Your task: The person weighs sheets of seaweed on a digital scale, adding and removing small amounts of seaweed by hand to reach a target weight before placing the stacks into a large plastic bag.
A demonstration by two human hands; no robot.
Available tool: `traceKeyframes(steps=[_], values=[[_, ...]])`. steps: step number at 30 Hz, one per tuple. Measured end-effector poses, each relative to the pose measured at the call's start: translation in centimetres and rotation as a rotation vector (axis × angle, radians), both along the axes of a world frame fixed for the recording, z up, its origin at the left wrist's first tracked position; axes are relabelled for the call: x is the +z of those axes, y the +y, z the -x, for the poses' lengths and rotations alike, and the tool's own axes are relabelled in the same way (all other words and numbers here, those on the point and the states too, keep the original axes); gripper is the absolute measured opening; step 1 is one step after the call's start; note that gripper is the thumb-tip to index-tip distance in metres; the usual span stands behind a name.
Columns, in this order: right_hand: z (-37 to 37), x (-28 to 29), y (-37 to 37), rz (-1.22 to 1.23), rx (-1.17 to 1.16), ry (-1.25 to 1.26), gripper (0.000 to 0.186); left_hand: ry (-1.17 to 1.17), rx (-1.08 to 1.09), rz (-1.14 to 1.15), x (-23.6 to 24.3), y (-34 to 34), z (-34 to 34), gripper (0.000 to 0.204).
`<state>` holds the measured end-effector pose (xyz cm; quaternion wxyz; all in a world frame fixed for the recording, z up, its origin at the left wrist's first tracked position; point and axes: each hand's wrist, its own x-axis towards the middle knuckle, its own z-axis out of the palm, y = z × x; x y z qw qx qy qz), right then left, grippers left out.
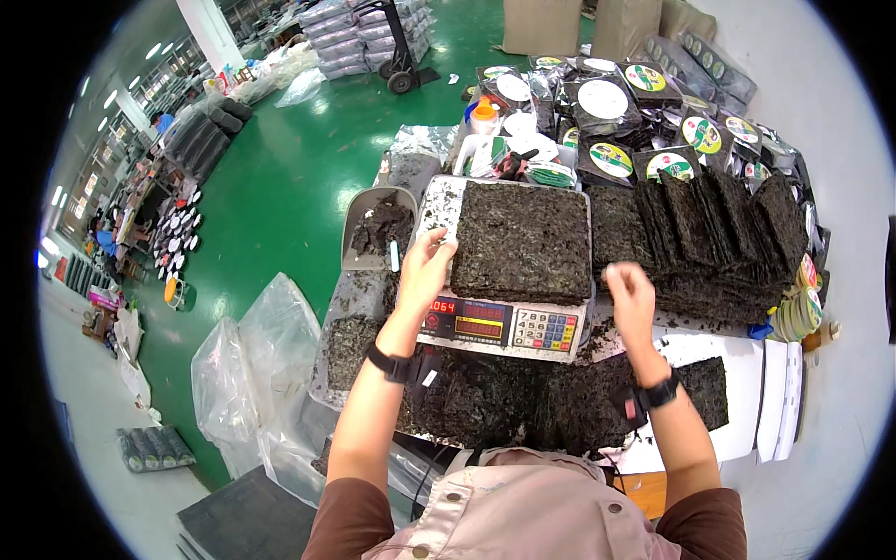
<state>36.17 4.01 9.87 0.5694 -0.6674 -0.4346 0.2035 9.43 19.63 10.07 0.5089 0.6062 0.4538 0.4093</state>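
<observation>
A thick stack of dark dried seaweed sheets lies on the pan of an electronic scale with a red display and keypad. My left hand rests at the stack's left edge, fingers apart, touching the scale pan. My right hand hovers just right of the scale with fingers curled, and I cannot tell whether it pinches a small piece. Both wrists wear black bands. More seaweed sheets lie on the table near my chest.
Stacks of seaweed sheets stand upright to the right. Black packets with round labels pile up behind. A grey scoop tray with scraps sits left of the scale. Clear plastic bags lie on the green floor at left.
</observation>
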Motion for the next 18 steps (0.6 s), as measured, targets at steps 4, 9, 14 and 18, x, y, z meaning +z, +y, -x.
traceKeyframes(steps=[4,9,14,18], values=[[-1.1,0.7,6.0,0.337,-0.053,0.428,0.057,-0.025,-0.182,0.129,-1.7,2.1,-2.7,0.044],[0.4,2.5,7.0,0.374,0.137,0.524,0.081,-0.086,-0.263,0.101,-1.6,0.6,-2.3,0.037],[-0.3,1.3,5.5,0.225,0.016,0.661,0.076,0.023,-0.051,-0.154,-2.4,3.5,0.7,0.052],[-5.2,1.5,3.8,0.179,0.147,0.903,0.054,1.125,-0.373,-0.547,-2.5,4.2,0.8,0.072]])
